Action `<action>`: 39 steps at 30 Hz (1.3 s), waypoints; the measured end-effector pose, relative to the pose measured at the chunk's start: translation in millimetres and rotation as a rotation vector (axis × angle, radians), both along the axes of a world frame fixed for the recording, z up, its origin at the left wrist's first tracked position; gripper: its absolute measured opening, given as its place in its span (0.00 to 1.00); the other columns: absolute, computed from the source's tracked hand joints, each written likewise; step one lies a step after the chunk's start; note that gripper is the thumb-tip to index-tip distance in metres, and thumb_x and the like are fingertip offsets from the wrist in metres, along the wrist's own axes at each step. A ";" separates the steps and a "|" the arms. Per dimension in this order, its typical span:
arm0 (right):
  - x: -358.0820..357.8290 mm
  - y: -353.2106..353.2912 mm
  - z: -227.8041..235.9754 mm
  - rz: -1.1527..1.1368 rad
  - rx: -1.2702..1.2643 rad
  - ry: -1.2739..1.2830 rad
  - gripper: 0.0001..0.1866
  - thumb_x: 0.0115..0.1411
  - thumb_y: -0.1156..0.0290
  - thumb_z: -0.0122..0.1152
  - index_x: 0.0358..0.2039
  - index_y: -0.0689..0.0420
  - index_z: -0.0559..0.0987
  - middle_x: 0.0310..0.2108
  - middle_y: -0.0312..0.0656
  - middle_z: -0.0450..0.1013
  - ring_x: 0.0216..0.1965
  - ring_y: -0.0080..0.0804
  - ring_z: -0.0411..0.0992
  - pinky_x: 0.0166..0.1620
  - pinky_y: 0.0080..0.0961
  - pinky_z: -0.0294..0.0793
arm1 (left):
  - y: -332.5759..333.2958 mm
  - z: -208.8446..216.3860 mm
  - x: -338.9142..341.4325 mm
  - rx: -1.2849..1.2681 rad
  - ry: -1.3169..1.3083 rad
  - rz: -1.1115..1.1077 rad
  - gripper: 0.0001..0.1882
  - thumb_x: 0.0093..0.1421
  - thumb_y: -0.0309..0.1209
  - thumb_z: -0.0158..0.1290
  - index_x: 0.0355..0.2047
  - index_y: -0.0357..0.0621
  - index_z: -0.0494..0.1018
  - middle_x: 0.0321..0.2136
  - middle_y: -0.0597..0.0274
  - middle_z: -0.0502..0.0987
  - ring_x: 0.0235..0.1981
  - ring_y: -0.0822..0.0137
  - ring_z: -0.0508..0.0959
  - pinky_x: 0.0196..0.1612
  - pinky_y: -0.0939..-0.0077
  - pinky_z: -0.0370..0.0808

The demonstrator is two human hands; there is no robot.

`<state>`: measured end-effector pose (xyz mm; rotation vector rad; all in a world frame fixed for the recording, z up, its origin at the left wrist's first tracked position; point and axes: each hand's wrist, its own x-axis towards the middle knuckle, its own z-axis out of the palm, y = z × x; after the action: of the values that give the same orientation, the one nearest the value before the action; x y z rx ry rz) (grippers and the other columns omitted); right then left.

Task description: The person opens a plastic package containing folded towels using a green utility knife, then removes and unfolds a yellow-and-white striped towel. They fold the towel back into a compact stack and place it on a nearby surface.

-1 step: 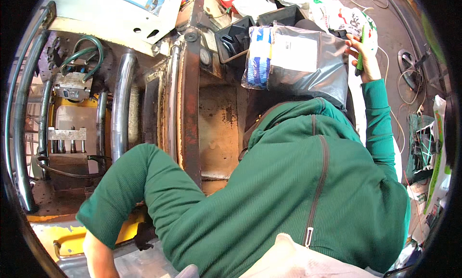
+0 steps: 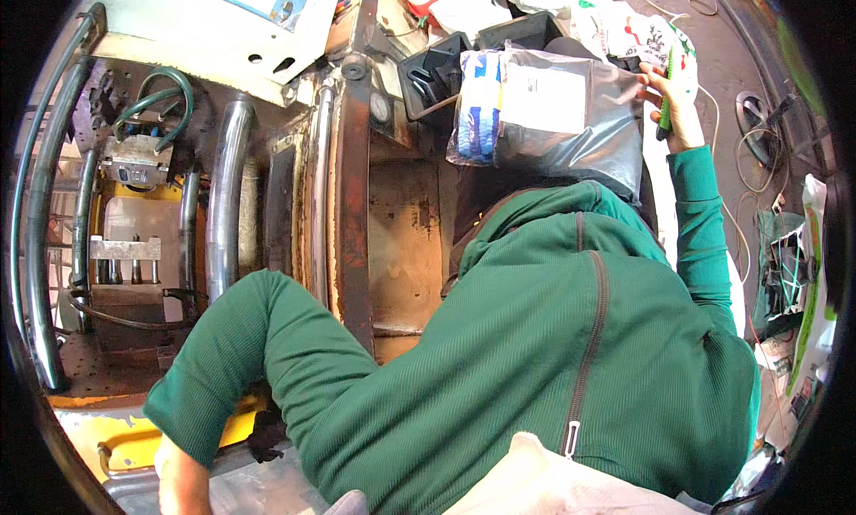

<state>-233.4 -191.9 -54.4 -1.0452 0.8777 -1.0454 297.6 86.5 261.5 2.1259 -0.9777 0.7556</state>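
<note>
My right hand (image 2: 675, 105) is raised at the upper right, its fingers curled round a slim green tool (image 2: 668, 96) with a dark lower end. The tool stands nearly upright; its exact kind is unclear. Just left of that hand, a shiny dark plastic package (image 2: 615, 127) lies across my lap, with a white label (image 2: 548, 96) on it. Its left end shows a blue and white bundle (image 2: 481, 105) under clear film. My left arm bends down to the lower left, its bare forearm (image 2: 185, 479) leaving the picture, so the left hand is hidden.
At left stands a machine with steel bars (image 2: 229, 194), hoses (image 2: 165, 96) and a yellow base (image 2: 134, 453). Black bins (image 2: 437, 74) and white bags (image 2: 473, 11) are beyond the package. Cables and a wheel (image 2: 756, 123) lie on the floor at right.
</note>
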 end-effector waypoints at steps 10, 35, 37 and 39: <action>-12.5 -11.4 -23.8 -0.122 -0.097 0.230 0.26 0.51 0.54 0.63 0.50 0.51 0.74 0.42 0.32 0.74 0.42 0.23 0.71 0.29 0.16 0.61 | -2.1 -27.8 12.5 0.039 0.014 0.073 0.16 0.55 0.36 0.52 0.39 0.37 0.74 0.29 0.53 0.77 0.31 0.61 0.78 0.35 0.67 0.74; -5.9 5.5 -89.0 -0.265 0.137 0.181 0.22 0.48 0.63 0.66 0.42 0.53 0.70 0.32 0.36 0.70 0.32 0.27 0.70 0.26 0.22 0.64 | -138.3 -44.4 75.3 0.173 -0.075 0.095 0.17 0.54 0.36 0.54 0.40 0.38 0.72 0.29 0.53 0.76 0.31 0.60 0.77 0.33 0.67 0.73; -8.7 3.2 -90.9 -0.286 0.123 0.115 0.21 0.49 0.63 0.66 0.42 0.54 0.71 0.35 0.37 0.71 0.33 0.27 0.72 0.26 0.23 0.64 | -159.8 -45.6 64.6 0.171 -0.114 0.075 0.17 0.54 0.36 0.54 0.41 0.38 0.72 0.29 0.53 0.76 0.31 0.60 0.77 0.33 0.67 0.73; -12.0 1.0 -85.3 -0.390 0.096 0.101 0.22 0.50 0.63 0.64 0.45 0.53 0.70 0.39 0.37 0.73 0.34 0.29 0.74 0.26 0.23 0.65 | -180.5 -48.1 30.2 0.120 -0.189 -0.026 0.17 0.54 0.36 0.54 0.41 0.38 0.71 0.29 0.53 0.76 0.31 0.60 0.77 0.33 0.67 0.73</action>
<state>-245.3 -190.9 -139.6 -0.8701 1.2352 -1.2671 327.8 -94.0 213.5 2.1684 -1.1741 0.9183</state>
